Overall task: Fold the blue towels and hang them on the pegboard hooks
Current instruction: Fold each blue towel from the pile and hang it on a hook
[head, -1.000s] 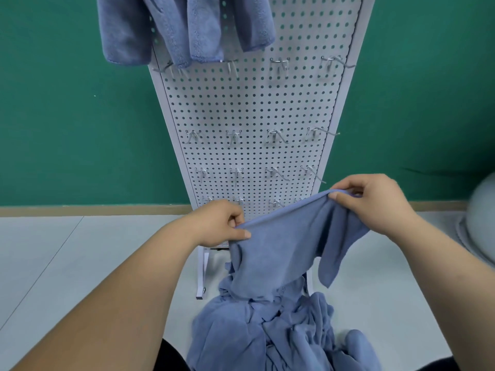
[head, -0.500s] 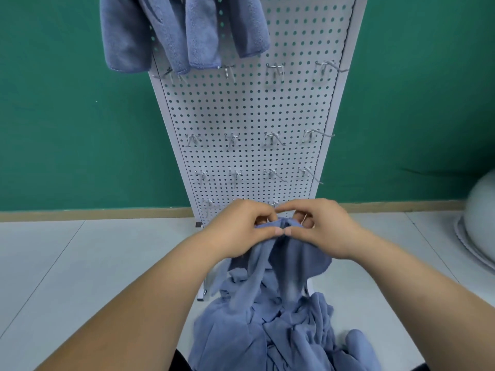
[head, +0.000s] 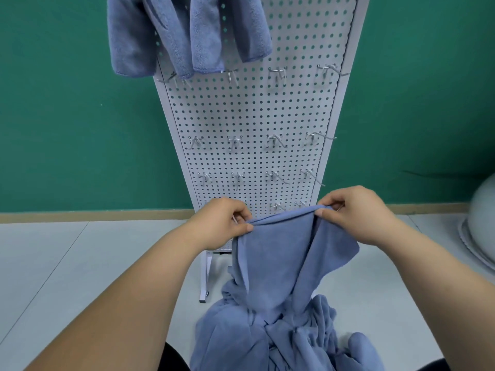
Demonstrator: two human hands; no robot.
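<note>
A blue towel (head: 278, 261) hangs in front of me, folded over along its top edge. My left hand (head: 222, 223) pinches the left end of that edge and my right hand (head: 351, 212) pinches the right end. The towel's lower part trails into a heap of blue towels (head: 284, 341) on the floor. Behind stands a white pegboard (head: 251, 116) with rows of bare metal hooks (head: 276, 140). Folded blue towels (head: 187, 33) hang from its top left.
The pegboard stands on white feet (head: 205, 279) on a pale tiled floor, against a green wall. A grey rounded object (head: 482, 223) sits at the right edge. A dark shape shows at the bottom edge beneath the heap.
My hands met at the middle with the towel's top edge doubled over, then moved apart again, so the folded towel is now stretched between them.
</note>
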